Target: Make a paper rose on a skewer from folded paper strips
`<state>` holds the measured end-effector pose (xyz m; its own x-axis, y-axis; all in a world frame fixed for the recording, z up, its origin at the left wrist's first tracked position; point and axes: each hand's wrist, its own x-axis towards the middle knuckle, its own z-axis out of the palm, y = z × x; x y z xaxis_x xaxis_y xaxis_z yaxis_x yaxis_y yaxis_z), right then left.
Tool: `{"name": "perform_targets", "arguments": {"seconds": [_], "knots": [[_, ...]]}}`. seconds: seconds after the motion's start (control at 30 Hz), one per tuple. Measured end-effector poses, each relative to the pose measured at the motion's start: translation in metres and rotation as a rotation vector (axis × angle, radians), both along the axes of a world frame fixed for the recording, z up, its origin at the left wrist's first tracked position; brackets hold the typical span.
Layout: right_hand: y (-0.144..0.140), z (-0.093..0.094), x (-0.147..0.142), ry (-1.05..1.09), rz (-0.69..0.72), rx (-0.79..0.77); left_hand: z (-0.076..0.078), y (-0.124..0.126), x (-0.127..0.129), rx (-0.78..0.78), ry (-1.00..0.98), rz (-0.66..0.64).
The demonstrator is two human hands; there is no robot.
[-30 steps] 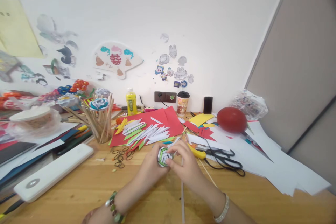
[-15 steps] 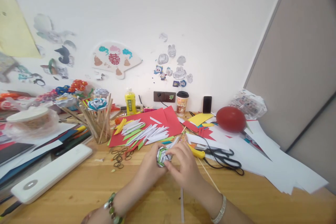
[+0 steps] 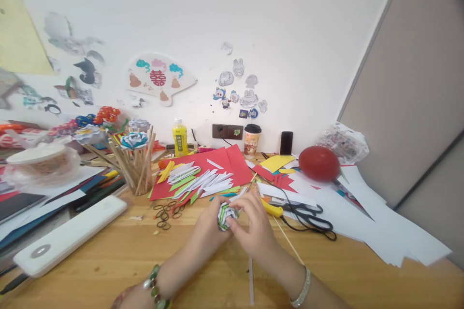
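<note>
A paper flower point(image 3: 225, 216) of white and green folded strips is between my hands, above the wooden table. My left hand point(image 3: 208, 224) is wrapped round it from the left and below. With thumb and fingers, my right hand point(image 3: 253, 224) grips the flower's right side. Its stem or underside is hidden by my hands. Just beyond them, folded white and green paper strips point(image 3: 206, 182) lie on red paper sheets point(image 3: 237, 161). Black rubber bands point(image 3: 165, 215) are scattered left of my left hand.
Black-handled scissors point(image 3: 313, 219) and a yellow-handled tool point(image 3: 271, 208) with a black cord lie to the right. A stick holder point(image 3: 139, 174) with paper flowers, a yellow bottle point(image 3: 180, 138), a lidded cup point(image 3: 252, 141), a phone point(image 3: 286, 143) and a red balloon point(image 3: 319, 163) stand farther back.
The flower has turned slightly in my hands, and my right thumb and fingers have shifted a little on its petals. The view has tilted slightly.
</note>
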<state>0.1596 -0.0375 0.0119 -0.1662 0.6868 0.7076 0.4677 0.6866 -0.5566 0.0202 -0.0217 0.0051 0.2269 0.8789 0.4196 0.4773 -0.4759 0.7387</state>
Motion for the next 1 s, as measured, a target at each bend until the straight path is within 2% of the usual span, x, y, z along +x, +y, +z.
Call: {"name": "perform_targets", "arguments": {"seconds": [0.33,0.5,0.7,0.8,0.9,1.0], "knots": [[0.003,0.003,0.01,0.159,0.069,-0.034,0.002,-0.001,0.003,0.005,0.005,0.002],[0.004,0.002,0.01,0.036,0.06,0.001,0.003,-0.001,0.002,0.03,0.002,0.003],[0.001,0.0,0.009,-0.151,-0.013,0.143,0.006,-0.001,0.001,-0.014,-0.017,0.031],[-0.002,0.002,0.009,-0.118,-0.034,0.185,0.007,-0.001,0.0,-0.037,-0.034,0.023],[-0.003,0.006,0.009,0.027,-0.051,0.133,0.007,-0.002,0.0,-0.018,-0.06,0.032],[0.001,0.006,0.008,0.163,-0.037,-0.05,0.005,-0.003,-0.002,0.013,-0.085,0.017]]}}
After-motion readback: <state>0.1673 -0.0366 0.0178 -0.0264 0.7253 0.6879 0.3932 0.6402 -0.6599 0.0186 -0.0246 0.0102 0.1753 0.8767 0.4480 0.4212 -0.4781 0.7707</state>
